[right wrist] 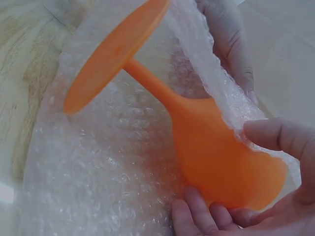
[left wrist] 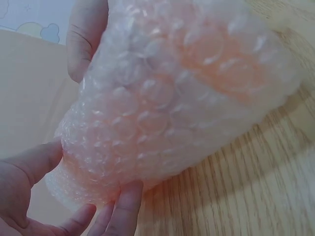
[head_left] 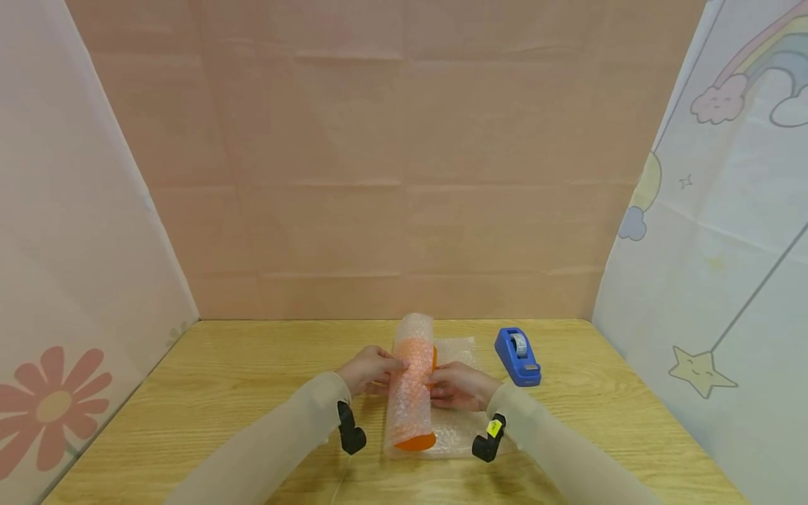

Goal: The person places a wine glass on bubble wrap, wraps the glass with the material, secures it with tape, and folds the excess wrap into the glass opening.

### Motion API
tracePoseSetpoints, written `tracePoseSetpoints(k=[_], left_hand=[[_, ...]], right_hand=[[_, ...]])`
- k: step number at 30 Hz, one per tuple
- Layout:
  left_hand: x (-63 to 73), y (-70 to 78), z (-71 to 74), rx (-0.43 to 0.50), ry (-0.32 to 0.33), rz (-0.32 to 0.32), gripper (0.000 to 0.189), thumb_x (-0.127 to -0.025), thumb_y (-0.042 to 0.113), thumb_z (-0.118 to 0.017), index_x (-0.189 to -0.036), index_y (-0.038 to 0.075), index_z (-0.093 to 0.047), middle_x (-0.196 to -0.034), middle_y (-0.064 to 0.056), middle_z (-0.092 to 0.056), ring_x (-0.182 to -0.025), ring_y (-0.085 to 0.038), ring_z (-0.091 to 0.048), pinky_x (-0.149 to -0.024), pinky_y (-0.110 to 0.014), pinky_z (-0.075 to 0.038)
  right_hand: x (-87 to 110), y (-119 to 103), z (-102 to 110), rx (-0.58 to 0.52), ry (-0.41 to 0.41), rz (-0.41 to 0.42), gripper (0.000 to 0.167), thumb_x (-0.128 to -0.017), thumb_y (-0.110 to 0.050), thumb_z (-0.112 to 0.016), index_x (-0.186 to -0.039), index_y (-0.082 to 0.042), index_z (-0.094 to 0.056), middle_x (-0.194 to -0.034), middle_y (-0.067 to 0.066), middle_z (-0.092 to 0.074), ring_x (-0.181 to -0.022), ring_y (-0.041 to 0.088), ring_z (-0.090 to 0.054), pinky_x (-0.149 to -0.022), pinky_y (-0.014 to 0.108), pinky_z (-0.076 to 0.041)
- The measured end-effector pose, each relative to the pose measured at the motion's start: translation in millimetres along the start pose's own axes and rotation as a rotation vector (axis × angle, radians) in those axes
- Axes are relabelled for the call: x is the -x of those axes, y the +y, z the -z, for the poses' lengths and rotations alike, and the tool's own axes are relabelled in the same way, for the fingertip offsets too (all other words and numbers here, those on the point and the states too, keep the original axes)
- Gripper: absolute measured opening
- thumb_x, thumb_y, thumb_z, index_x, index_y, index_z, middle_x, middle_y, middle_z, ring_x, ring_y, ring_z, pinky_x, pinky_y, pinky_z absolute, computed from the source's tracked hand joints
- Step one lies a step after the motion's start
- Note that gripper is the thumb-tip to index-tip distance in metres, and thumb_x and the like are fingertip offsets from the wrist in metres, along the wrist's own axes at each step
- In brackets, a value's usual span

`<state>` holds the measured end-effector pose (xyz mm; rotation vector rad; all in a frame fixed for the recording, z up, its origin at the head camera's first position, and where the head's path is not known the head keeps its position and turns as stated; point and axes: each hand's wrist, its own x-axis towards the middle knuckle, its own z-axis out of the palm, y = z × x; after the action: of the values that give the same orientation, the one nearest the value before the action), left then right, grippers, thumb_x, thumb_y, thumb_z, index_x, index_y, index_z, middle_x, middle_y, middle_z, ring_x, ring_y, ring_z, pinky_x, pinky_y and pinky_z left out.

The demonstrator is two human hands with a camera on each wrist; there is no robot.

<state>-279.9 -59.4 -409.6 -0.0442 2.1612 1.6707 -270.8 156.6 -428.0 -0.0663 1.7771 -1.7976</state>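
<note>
Orange goblet (right wrist: 211,147) is lying on its side over the bench (head_left: 252,351), part-rolled in bubble wrap (head_left: 410,393). Long axis is running near-far from the person, roughly square to the bench's back edge. Foot (right wrist: 115,56) is pointing toward the person, bowl away.

Wrap is curving over the goblet as a loose tube; a flat section is spreading out to the right on the bench.

Left grip (head_left: 372,369) is holding the tube's left side, thumb and fingers apart with wrapped goblet between. Right grip (head_left: 462,387) is clamping from the right: thumb pressing the wrap's edge over the bowl, fingertips supporting the bowl from below.

View differences: right wrist is showing the goblet's exposed side, with foot, stem (right wrist: 152,86) and bowl all readable. Head is giving only the foot's edge and an orange sliver by the right grip, the rest glowing through the film. Left wrist is seeing just bubbles with a blurry orange tint. Only head is catching the blue tape dispenser (head_left: 519,359), sitting right of the wrap, well apart from the tube.
</note>
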Motion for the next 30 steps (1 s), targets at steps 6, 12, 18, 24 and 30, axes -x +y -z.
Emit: tracePoseSetpoints(k=[6, 12, 18, 24, 30], left_hand=[[-1.3, -2.1, 2.9, -0.013, 0.009, -0.003, 0.044, -0.085, 0.027, -0.075, -0.107, 0.001, -0.047, -0.1, -0.014, -0.056, -0.086, -0.025, -0.06, -0.074, -0.037, -0.057], [0.4, -1.7, 4.7, -0.017, 0.001, -0.012, 0.044, -0.085, 0.027, -0.075, -0.106, 0.001, -0.046, -0.102, -0.015, -0.057, -0.088, -0.026, -0.062, -0.075, -0.039, -0.058], [1.6, -1.4, 4.3, -0.028, 0.008, -0.016, 0.04, -0.085, 0.027, -0.074, -0.102, 0.002, -0.047, -0.098, -0.013, -0.056, -0.084, -0.024, -0.06, -0.075, -0.039, -0.058], [3.1, -1.2, 2.1, -0.039, 0.022, -0.031, 0.038, -0.086, 0.027, -0.073, -0.101, 0.003, -0.047, -0.094, -0.011, -0.054, -0.081, -0.023, -0.058, -0.076, -0.042, -0.057], [3.0, -0.9, 1.6, -0.046, 0.03, -0.037, 0.039, -0.086, 0.027, -0.073, -0.1, 0.003, -0.046, -0.094, -0.011, -0.054, -0.08, -0.023, -0.057, -0.075, -0.042, -0.057]], right_hand=[[-2.2, 2.0, -2.9, -0.023, -0.022, 0.005, 0.002, -0.09, -0.011, -0.06, -0.091, -0.009, -0.06, -0.087, 0.002, -0.063, -0.084, 0.015, -0.061, -0.084, 0.032, -0.053], [-3.2, 3.2, -4.3, -0.034, -0.03, 0.012, 0.003, -0.091, -0.01, -0.059, -0.09, -0.008, -0.061, -0.087, 0.002, -0.063, -0.084, 0.015, -0.06, -0.083, 0.031, -0.053], [-1.8, 3.1, -6.7, -0.101, 0.007, 0.011, 0.059, -0.091, -0.008, -0.061, -0.135, 0.0, -0.023, -0.095, 0.009, -0.059, -0.084, 0.017, -0.06, -0.085, 0.035, -0.053], [-1.9, 2.4, -7.3, -0.135, 0.007, 0.031, 0.063, -0.091, -0.004, -0.06, -0.125, -0.015, -0.008, -0.099, 0.013, -0.053, -0.083, 0.019, -0.058, -0.082, 0.035, -0.052], [-2.6, 3.8, -5.3, -0.087, -0.046, 0.078, 0.035, -0.092, -0.004, -0.058, -0.103, -0.017, -0.027, -0.1, 0.011, -0.055, -0.087, 0.02, -0.06, -0.083, 0.036, -0.052]])
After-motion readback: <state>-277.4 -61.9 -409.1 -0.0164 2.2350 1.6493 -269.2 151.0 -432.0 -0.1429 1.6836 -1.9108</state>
